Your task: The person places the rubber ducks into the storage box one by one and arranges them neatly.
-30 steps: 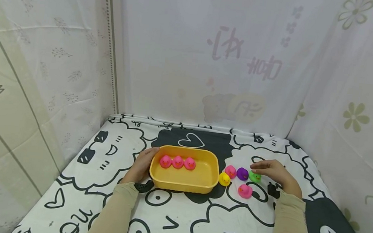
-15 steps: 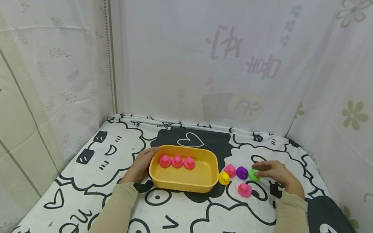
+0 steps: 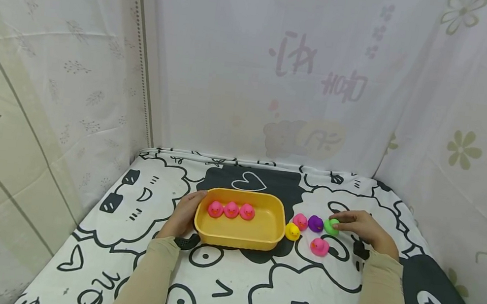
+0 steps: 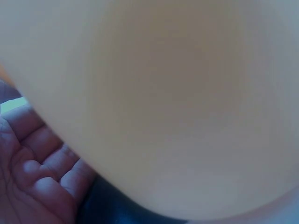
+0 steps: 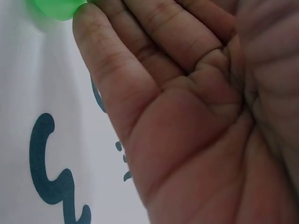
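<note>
A yellow plastic tub stands on the cloth with several pink rubber ducks' worth of room, holding a left pink duck, a middle pink duck and a right pink duck in a row. My left hand rests against the tub's left end, its fingers extended along the wall; in the left wrist view the blurred tub wall covers most of the palm's surroundings. On the right, my right hand pinches a green rubber duck between thumb and fingertips.
Left of the green duck are a purple duck, a pink duck and a yellow duck close by the tub's right end. Another pink duck lies nearer. White curtains surround the patterned cloth.
My right thumb and fingers have come down and closed around the green duck, which has shifted slightly. The left hand and the tub stay in place.
</note>
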`<state>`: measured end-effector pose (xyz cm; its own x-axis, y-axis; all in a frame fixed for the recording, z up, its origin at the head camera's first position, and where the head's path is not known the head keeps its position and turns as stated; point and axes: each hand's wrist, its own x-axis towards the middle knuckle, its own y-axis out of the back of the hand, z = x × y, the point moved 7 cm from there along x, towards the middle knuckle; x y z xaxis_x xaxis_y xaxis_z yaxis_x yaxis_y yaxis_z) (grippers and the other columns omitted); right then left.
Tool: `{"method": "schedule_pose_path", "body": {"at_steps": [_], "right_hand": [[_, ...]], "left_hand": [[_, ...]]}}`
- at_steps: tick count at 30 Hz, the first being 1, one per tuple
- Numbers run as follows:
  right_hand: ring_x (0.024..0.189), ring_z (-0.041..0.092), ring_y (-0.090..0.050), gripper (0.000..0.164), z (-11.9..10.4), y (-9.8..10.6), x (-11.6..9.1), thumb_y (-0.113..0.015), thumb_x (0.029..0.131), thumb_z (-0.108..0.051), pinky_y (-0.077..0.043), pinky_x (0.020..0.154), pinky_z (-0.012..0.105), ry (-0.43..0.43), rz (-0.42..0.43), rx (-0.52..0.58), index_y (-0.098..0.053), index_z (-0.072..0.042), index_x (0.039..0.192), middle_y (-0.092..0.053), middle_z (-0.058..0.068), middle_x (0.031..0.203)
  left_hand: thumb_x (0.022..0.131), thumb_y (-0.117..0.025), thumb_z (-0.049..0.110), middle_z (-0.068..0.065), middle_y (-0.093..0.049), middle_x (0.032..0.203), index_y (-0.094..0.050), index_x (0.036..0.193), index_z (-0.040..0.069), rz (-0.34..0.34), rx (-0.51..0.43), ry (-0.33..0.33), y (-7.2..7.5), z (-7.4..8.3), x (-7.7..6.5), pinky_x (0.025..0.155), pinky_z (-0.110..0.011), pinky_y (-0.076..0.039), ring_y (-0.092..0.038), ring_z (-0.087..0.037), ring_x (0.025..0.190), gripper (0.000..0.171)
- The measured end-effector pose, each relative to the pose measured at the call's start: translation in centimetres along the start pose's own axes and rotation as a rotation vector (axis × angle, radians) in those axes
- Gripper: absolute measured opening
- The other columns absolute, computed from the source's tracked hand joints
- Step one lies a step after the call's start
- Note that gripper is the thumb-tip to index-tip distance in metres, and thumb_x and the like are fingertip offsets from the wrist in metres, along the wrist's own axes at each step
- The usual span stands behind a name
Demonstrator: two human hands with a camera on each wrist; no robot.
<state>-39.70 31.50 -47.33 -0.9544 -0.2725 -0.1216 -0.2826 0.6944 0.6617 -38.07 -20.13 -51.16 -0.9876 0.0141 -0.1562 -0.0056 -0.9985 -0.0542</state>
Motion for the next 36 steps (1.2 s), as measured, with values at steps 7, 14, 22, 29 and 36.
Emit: {"method": "schedule_pose_path", "body": {"at_steps": [7, 14, 22, 29, 36], "right_hand": [[0.121, 0.035, -0.058, 0.044, 0.2, 0.3, -0.3, -0.079, 0.088, -0.036, -0.048, 0.102, 0.055, -0.009, 0.041, 0.016, -0.072, -0.011, 0.123, -0.069, 0.011, 0.125], [0.125, 0.038, -0.056, 0.049, 0.5, 0.3, -0.4, -0.078, 0.088, -0.04, -0.046, 0.104, 0.057, -0.016, 0.059, 0.035, -0.071, -0.01, 0.126, -0.067, 0.014, 0.128], [0.13, 0.038, -0.052, 0.059, 0.7, 0.5, -0.1, -0.079, 0.085, -0.044, -0.038, 0.109, 0.062, -0.009, 0.107, 0.104, -0.067, -0.011, 0.131, -0.064, 0.013, 0.134], [0.13, 0.039, -0.052, 0.06, -0.2, 0.7, 0.0, -0.08, 0.084, -0.045, -0.035, 0.11, 0.065, -0.006, 0.14, 0.133, -0.067, -0.011, 0.131, -0.062, 0.015, 0.136], [0.125, 0.037, -0.054, 0.053, -2.3, 1.1, 0.5, -0.079, 0.085, -0.045, -0.036, 0.108, 0.066, 0.062, 0.177, 0.15, -0.07, -0.015, 0.127, -0.067, 0.01, 0.129]], "left_hand": [[0.096, -0.061, 0.054, -0.008, -0.054, 0.144, -0.056, 0.142, 0.011, 0.0, -0.008, -0.005, -0.1, -0.2, 0.2, 0.103, -0.035, -0.049, -0.053, -0.024, 0.128, 0.063], [0.096, -0.06, 0.055, -0.009, -0.054, 0.143, -0.056, 0.142, 0.01, -0.004, 0.006, -0.018, -0.1, -0.3, 0.4, 0.102, -0.035, -0.05, -0.054, -0.024, 0.128, 0.064], [0.097, -0.059, 0.053, -0.009, -0.052, 0.147, -0.054, 0.143, 0.01, 0.01, 0.013, -0.004, -0.2, -0.3, 0.0, 0.106, -0.038, -0.047, -0.051, -0.026, 0.132, 0.063], [0.097, -0.06, 0.054, -0.007, -0.054, 0.144, -0.056, 0.142, 0.013, 0.013, 0.012, 0.003, -0.1, -0.2, 0.0, 0.102, -0.036, -0.051, -0.054, -0.024, 0.128, 0.061], [0.097, -0.059, 0.055, -0.009, -0.055, 0.143, -0.056, 0.142, 0.013, 0.02, 0.015, -0.003, 0.1, -0.2, 0.0, 0.1, -0.035, -0.052, -0.055, -0.025, 0.126, 0.061]]}}
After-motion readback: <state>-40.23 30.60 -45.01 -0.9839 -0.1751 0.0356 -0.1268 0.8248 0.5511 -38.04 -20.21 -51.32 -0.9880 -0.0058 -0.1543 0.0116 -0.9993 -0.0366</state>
